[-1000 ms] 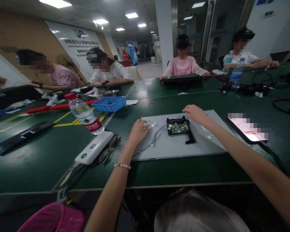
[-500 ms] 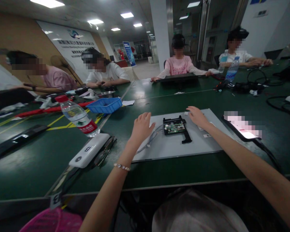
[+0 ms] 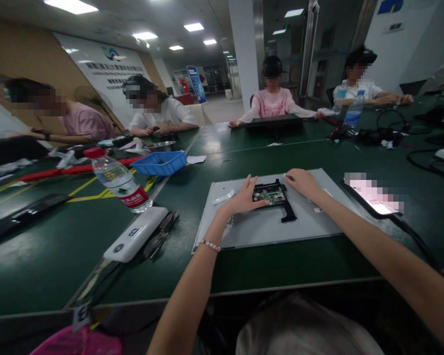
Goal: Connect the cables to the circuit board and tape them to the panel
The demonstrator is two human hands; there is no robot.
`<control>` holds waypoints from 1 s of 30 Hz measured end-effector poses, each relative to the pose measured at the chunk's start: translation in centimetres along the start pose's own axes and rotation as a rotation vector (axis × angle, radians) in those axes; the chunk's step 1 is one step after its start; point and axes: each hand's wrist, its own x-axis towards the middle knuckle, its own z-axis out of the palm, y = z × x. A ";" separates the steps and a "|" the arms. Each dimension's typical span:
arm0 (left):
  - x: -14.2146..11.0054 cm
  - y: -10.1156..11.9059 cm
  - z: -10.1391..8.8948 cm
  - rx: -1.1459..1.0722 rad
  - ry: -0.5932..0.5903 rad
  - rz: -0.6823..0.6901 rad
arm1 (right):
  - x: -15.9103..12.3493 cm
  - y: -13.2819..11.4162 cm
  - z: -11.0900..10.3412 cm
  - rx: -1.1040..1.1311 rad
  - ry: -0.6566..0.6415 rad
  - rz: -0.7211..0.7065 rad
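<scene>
A flat grey panel [image 3: 251, 237] lies on the table in front of me. On it rests a black plastic frame [image 3: 289, 213] with a green circuit board [image 3: 277, 197] inside. My left hand [image 3: 242, 198] is open, fingers apart, over the left edge of the board; whether it touches is unclear. It hides most of the grey cable there. My right hand [image 3: 302, 183] is closed, its bent fingertips at the frame's upper right corner. A small whitish bit shows at those fingertips, too small to name. A white strip [image 3: 224, 197] lies on the panel's left part.
To the left stand a water bottle [image 3: 124, 185], a white power bank [image 3: 136, 235], glasses [image 3: 162, 236] and a blue tray [image 3: 161, 163]. A lit phone [image 3: 375, 197] with a cable lies at right. Several people sit around the green table [image 3: 222, 276].
My left hand has moved right, from the panel's left edge to the board, uncovering the white strip. My right hand's fingers have curled in at the frame's corner.
</scene>
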 end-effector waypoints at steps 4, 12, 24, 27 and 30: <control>-0.2 -1.1 0.0 -0.046 -0.015 0.053 | 0.0 -0.8 -0.6 -0.060 -0.039 0.074; 0.1 -1.7 0.4 -0.061 0.025 0.078 | 0.3 -0.9 -1.3 -0.029 0.034 -0.024; 0.1 -1.5 0.6 -0.026 0.066 0.134 | 3.4 -7.9 -0.2 -0.017 -0.174 -0.224; 0.2 -1.8 0.7 -0.030 0.069 0.152 | 3.5 -7.6 0.2 0.047 -0.202 -0.237; 0.2 -1.9 0.9 -0.020 0.071 0.142 | 3.4 -7.2 0.3 0.110 -0.185 -0.245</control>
